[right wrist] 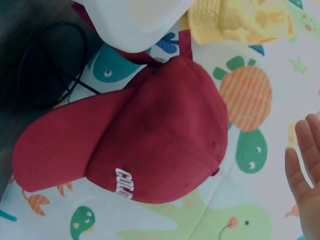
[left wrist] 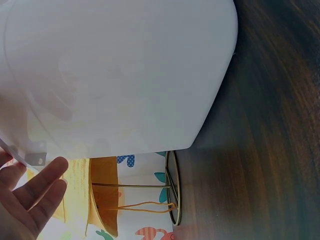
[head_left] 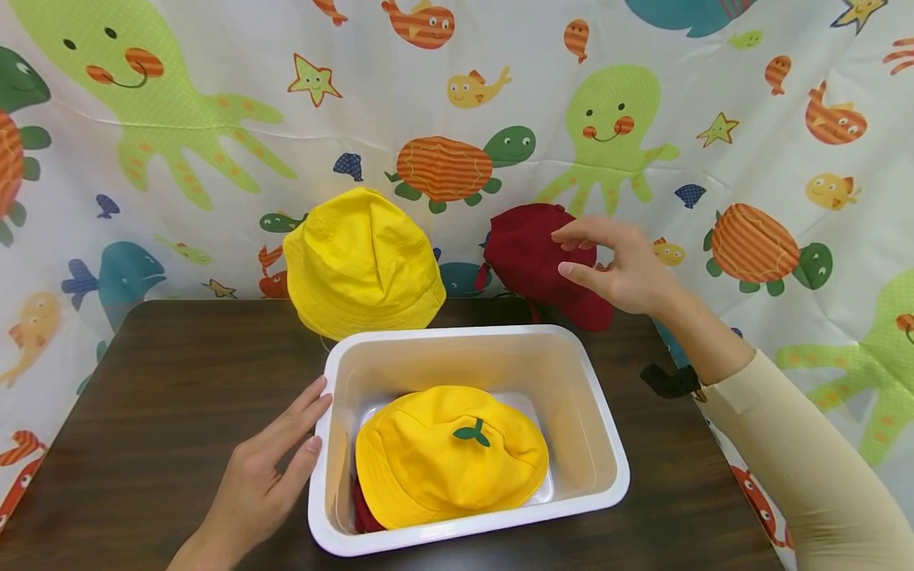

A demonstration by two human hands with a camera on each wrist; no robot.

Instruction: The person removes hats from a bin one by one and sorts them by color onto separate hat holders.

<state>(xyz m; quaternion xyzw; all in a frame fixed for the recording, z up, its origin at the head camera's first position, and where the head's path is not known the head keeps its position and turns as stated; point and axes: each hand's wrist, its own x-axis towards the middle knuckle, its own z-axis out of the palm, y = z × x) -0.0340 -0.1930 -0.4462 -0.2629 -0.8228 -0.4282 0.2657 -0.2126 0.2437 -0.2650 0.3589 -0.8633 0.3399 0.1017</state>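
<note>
1. Red cap (head_left: 528,246) sits at the far right, just beyond the bin (head_left: 464,361) and close to the curtain (head_left: 664,214); the black wire (right wrist: 82,84) beside it is probably its stand.
2. Right grip (head_left: 617,266) is released: its fingers hang relaxed near the cap, and the right wrist view shows a gap between them.
3. Left grip (head_left: 274,452) is unclenched too, straight fingers resting against the bin's left side.
4. Snagging looks the likeliest trouble: the cap's red strap (right wrist: 185,42) could hook the wire, and a sideways pull might then tip the stand.
5. Taking only the brim could let the soft crown swing and slip away.
6. Moving low could knock the bin's far rim; hard pressure from the left could slide the bin right.
7. Inside, a yellow hat (head_left: 443,468) covers most of the floor, red fabric (head_left: 366,511) showing under its near left edge; spare floor shows at right.
8. Broad table (head_left: 214,381) lies left of the bin, a narrower strip right; the yellow bucket hat (head_left: 364,270) crowds the far left corner.
</note>
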